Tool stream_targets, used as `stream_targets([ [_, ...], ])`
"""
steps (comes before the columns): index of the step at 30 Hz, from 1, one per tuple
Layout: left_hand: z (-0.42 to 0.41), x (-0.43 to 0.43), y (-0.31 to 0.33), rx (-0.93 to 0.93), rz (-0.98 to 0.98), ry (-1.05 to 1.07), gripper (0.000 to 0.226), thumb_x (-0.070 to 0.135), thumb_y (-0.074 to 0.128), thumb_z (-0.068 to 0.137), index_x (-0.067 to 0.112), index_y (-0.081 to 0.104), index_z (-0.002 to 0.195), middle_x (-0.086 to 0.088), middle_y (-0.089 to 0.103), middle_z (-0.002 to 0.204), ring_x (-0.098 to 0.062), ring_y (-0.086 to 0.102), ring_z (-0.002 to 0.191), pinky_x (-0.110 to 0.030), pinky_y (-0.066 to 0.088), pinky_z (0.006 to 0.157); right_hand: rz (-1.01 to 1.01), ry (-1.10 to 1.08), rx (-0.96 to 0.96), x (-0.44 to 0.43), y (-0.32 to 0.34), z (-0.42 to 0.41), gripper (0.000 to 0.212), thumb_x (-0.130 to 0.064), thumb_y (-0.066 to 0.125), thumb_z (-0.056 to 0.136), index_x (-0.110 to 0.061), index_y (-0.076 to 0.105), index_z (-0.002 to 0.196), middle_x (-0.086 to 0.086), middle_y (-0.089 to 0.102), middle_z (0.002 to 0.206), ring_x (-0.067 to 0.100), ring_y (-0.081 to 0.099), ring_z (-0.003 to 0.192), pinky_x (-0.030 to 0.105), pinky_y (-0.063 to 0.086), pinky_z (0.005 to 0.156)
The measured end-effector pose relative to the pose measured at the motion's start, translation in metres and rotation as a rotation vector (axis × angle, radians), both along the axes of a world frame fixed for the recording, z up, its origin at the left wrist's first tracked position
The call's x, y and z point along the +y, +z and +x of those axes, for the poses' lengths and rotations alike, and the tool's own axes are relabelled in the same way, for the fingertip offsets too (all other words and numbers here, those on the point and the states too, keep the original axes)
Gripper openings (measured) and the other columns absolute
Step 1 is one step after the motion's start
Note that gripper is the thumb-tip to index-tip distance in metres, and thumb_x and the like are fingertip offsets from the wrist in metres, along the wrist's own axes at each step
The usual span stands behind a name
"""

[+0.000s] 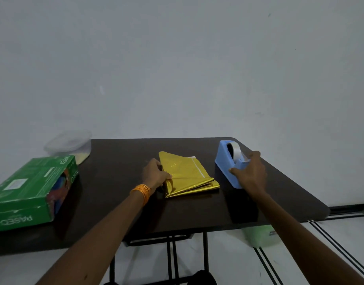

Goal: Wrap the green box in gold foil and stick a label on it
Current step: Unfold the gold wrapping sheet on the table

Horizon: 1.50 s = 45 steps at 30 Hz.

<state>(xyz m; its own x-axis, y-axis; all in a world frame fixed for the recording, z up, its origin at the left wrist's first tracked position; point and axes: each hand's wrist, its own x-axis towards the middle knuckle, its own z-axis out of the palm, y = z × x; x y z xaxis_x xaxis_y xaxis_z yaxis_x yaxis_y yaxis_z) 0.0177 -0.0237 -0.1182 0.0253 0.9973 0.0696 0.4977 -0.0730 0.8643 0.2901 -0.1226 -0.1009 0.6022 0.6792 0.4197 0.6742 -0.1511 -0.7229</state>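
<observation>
The fingers of the left hand curl around the left edge of the folded gold foil, with the thumb laid on top of the sheet, so they pinch it against the dark table. The fingers of the right hand grasp the blue tape dispenser, the thumb on its near side and the others arched over the cutter end.

At the far left, the green box lies flat near the table's left edge, bare of any wrapping and well apart from the foil. Its white print reads upside down from here, and the end facing the middle of the table shows a patch of colour. Behind its far corner stands a clear plastic tub with a lid. Whether the two touch cannot be told.

A stack of orange bangles circles the left wrist. The foil lies near the middle of the table, folded into several layers that fan apart at the near right corner. A thin white strip runs along one of its edges, and a white paper corner peeks out at its far side.

Just right of the foil sits the dispenser, apart from it, holding a roll of tape. Below the table's right end, a pale green container shows on the floor, partly hidden by the tabletop and the right forearm.
</observation>
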Motion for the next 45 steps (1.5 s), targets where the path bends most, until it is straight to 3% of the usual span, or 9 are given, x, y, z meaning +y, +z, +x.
stream_targets([
  [5, 0.008, -0.015, 0.002, 0.290, 0.343, 0.050, 0.053, 0.045, 0.072, 0.083, 0.017, 0.055, 0.125, -0.006, 0.055, 0.120, -0.026, 0.056, 0.111, -0.040, 0.050, 0.089, 0.202, -0.038, -0.330, -0.013, 0.016, -0.027, 0.046, -0.021, 0.076, 0.083, -0.011, 0.056, 0.123, 0.009, 0.061, 0.120, 0.030, 0.056, 0.111, 0.041, 0.048, 0.086],
  [9, 0.020, -0.046, 0.012, 0.398, 0.475, -0.238, 0.047, 0.055, 0.073, 0.080, 0.022, 0.067, 0.113, 0.003, 0.059, 0.104, -0.016, 0.058, 0.097, -0.030, 0.047, 0.075, 0.105, 0.182, -0.107, -0.003, 0.017, -0.053, 0.012, -0.015, 0.063, 0.091, -0.014, 0.067, 0.103, -0.003, 0.068, 0.092, 0.015, 0.065, 0.087, 0.028, 0.046, 0.073],
  [14, 0.021, -0.051, 0.004, 0.537, 0.487, -0.297, 0.025, 0.043, 0.074, 0.083, 0.024, 0.074, 0.099, 0.004, 0.069, 0.092, -0.016, 0.064, 0.088, -0.029, 0.050, 0.067, -0.026, 0.334, -0.090, 0.013, 0.009, -0.066, 0.007, -0.017, 0.063, 0.089, -0.018, 0.069, 0.088, -0.008, 0.070, 0.080, 0.009, 0.066, 0.079, 0.027, 0.051, 0.068],
  [19, -0.002, -0.043, 0.000, 0.326, 0.431, -0.193, 0.006, 0.026, 0.075, 0.084, 0.023, 0.076, 0.088, 0.006, 0.072, 0.084, -0.010, 0.065, 0.077, -0.024, 0.049, 0.064, -0.070, 0.376, -0.081, 0.035, -0.001, -0.067, 0.006, -0.016, 0.066, 0.088, -0.014, 0.068, 0.093, -0.001, 0.070, 0.087, 0.014, 0.065, 0.082, 0.030, 0.052, 0.072],
  [26, -0.039, -0.036, 0.004, 0.016, 0.322, -0.132, 0.009, 0.014, 0.078, 0.082, 0.018, 0.072, 0.077, 0.004, 0.068, 0.075, -0.015, 0.069, 0.069, -0.039, 0.062, 0.058, -0.338, 0.446, -0.126, 0.079, -0.010, -0.080, 0.038, -0.045, 0.073, 0.083, -0.012, 0.064, 0.100, 0.002, 0.066, 0.093, 0.015, 0.060, 0.084, 0.028, 0.043, 0.064],
  [31, -0.062, -0.029, 0.004, -0.235, 0.198, 0.031, 0.007, 0.005, 0.072, 0.085, 0.009, 0.069, 0.081, -0.013, 0.071, 0.086, -0.021, 0.071, 0.071, -0.033, 0.061, 0.057, -0.361, 0.407, -0.204, 0.100, -0.014, -0.080, 0.030, -0.032, 0.071, 0.086, -0.004, 0.068, 0.095, 0.010, 0.069, 0.092, 0.027, 0.066, 0.090, 0.036, 0.050, 0.076],
  [36, -0.094, -0.016, -0.009, -0.507, 0.059, 0.306, 0.016, 0.001, 0.067, 0.083, 0.005, 0.055, 0.072, -0.026, 0.068, 0.094, -0.032, 0.072, 0.082, -0.030, 0.058, 0.053, -0.470, 0.404, -0.332, 0.120, -0.018, -0.077, 0.040, -0.048, 0.067, 0.087, -0.011, 0.068, 0.102, 0.007, 0.069, 0.104, 0.029, 0.062, 0.103, 0.040, 0.050, 0.091],
  [40, -0.111, -0.012, -0.015, -0.595, -0.027, 0.342, 0.023, -0.004, 0.063, 0.085, 0.007, 0.047, 0.073, -0.028, 0.064, 0.097, -0.035, 0.072, 0.085, -0.027, 0.059, 0.052, -0.421, 0.443, -0.145, 0.137, -0.019, -0.083, 0.032, -0.038, 0.076, 0.080, -0.006, 0.074, 0.077, 0.008, 0.069, 0.076, 0.024, 0.065, 0.079, 0.035, 0.052, 0.073],
  [45, -0.112, -0.004, -0.018, -0.594, -0.058, 0.370, 0.022, -0.005, 0.061, 0.087, 0.009, 0.047, 0.077, -0.020, 0.059, 0.092, -0.032, 0.071, 0.083, -0.023, 0.058, 0.050, -0.373, 0.533, 0.002, 0.148, -0.020, -0.095, 0.035, -0.038, 0.072, 0.088, -0.003, 0.075, 0.083, 0.008, 0.066, 0.073, 0.016, 0.061, 0.067, 0.027, 0.044, 0.061],
])
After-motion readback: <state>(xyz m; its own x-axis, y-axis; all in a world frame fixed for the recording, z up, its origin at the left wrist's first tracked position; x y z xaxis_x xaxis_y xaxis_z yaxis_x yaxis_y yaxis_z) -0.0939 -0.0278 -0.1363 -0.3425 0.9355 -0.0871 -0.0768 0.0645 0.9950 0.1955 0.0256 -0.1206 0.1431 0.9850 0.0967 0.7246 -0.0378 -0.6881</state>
